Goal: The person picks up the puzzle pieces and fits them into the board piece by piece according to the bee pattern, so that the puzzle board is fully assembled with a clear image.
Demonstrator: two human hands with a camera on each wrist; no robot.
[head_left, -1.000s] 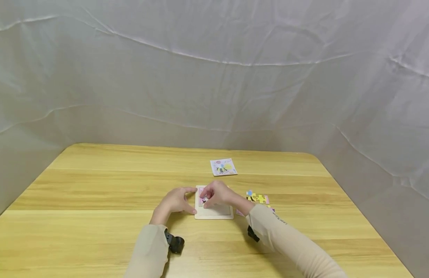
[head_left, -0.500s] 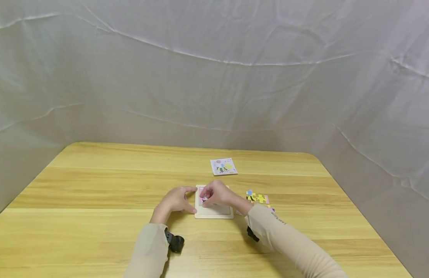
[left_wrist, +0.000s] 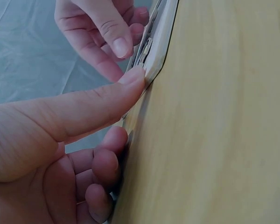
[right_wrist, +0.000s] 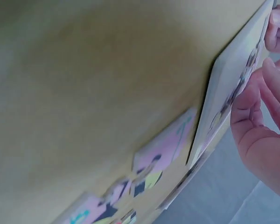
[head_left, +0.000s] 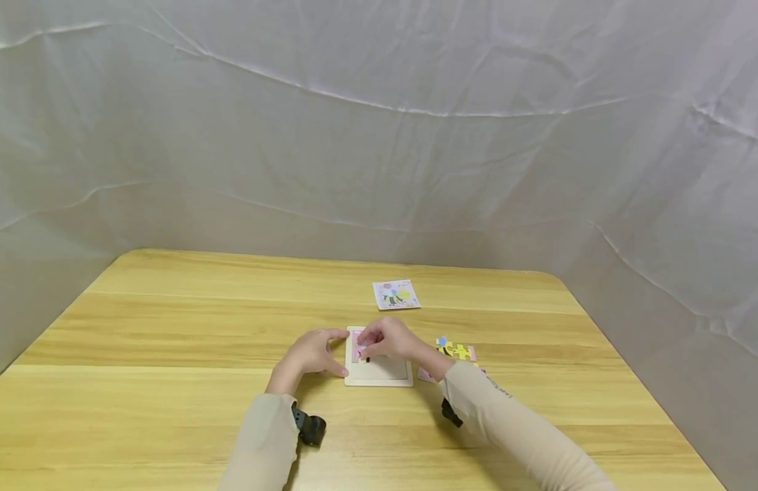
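In the head view a pale, square puzzle tray lies mid-table. My left hand rests at its left edge, thumb and forefinger spread and touching the rim; the left wrist view shows the thumb tip against the tray's corner. My right hand is over the tray's upper left, thumb and forefinger curled at a small pink puzzle piece, which they seem to pinch. The fingers partly cover it. Pink pieces line the tray's left side. In the right wrist view the right hand bends over the tray.
Right of the tray lie several loose puzzle pieces, yellow, pink and blue, partly behind my right forearm. A bee picture card lies beyond the tray. Grey cloth hangs behind the wooden table.
My right hand has shifted slightly right, and more of the pink pieces at the tray's left shows. The left hand and tray stay in place.
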